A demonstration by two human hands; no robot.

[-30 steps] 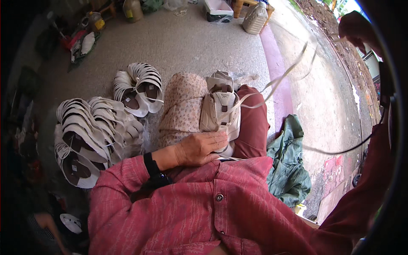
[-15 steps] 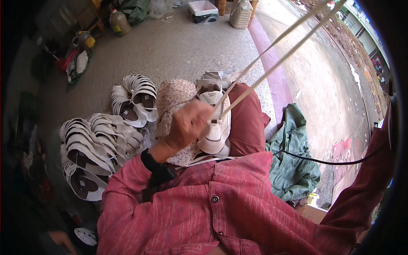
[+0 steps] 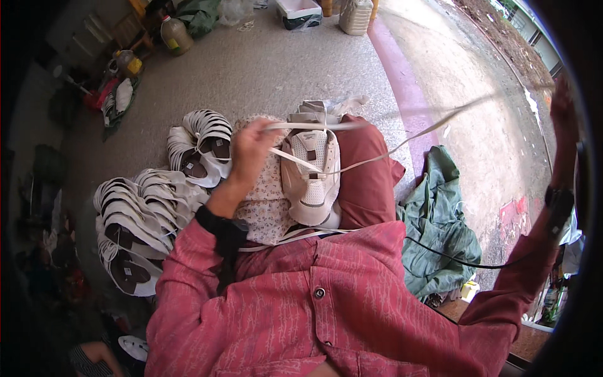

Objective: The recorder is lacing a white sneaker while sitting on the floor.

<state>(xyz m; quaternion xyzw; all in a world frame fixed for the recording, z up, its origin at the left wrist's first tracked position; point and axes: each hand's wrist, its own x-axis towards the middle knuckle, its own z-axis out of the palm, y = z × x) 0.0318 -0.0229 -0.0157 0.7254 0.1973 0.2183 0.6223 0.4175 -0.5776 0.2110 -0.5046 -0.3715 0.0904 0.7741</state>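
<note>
A cream-white shoe upper (image 3: pixel 311 188) with perforated panels lies lengthwise on my lap, between a flowered cloth (image 3: pixel 259 210) and my right thigh in dark red trousers. My left hand (image 3: pixel 250 151) is closed on a flat white shoelace (image 3: pixel 292 158), just left of the shoe. Two lace strands cross over the upper part of the shoe; the far one is smeared by motion. From the shoe a slack strand rises rightward toward my raised right hand (image 3: pixel 563 110) near the picture's edge. That hand appears closed on the lace, though its fingers are blurred and dim.
Stacked white shoe uppers (image 3: pixel 141 213) stand on the floor at left, with another stack (image 3: pixel 201 147) beyond. A crumpled green cloth (image 3: pixel 436 220) lies at right beside a black cable (image 3: pixel 452 256). Jugs (image 3: pixel 176 34) and a white box (image 3: pixel 298 11) stand farther back.
My left hand has moved up and left, away from the shoe's middle, drawing lace with it. My right hand has come into view, and the taut strands at upper right have slackened and dropped.
</note>
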